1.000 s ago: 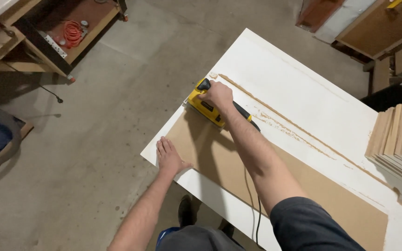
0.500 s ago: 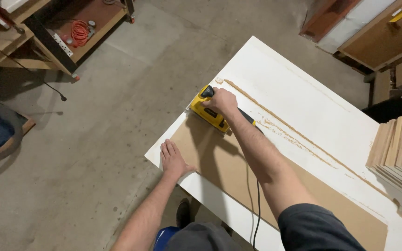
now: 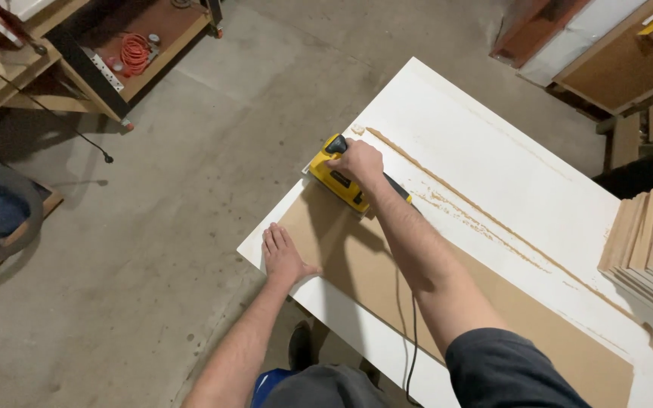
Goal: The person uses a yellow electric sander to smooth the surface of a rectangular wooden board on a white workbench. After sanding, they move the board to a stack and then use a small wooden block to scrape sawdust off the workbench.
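The left hand (image 3: 283, 255) lies flat and open, palm down, on the near left corner of the white panel (image 3: 493, 162), at the edge of the bare brown strip (image 3: 432, 302). If the panel is loose on its support, which is hidden below, that hand may be all that steadies it, and a hard push could shift it.

Further right, the right hand (image 3: 360, 161) is closed around the top of the yellow sander (image 3: 339, 181), which sits at the far end of the brown strip beside the white coat. Tilted onto an edge, it could gouge the surface. Its cord (image 3: 410, 347) hangs off the near edge and could snag on it.

The sander's pad is hidden underneath. At the right, the wood stack (image 3: 651, 238) is cut off.
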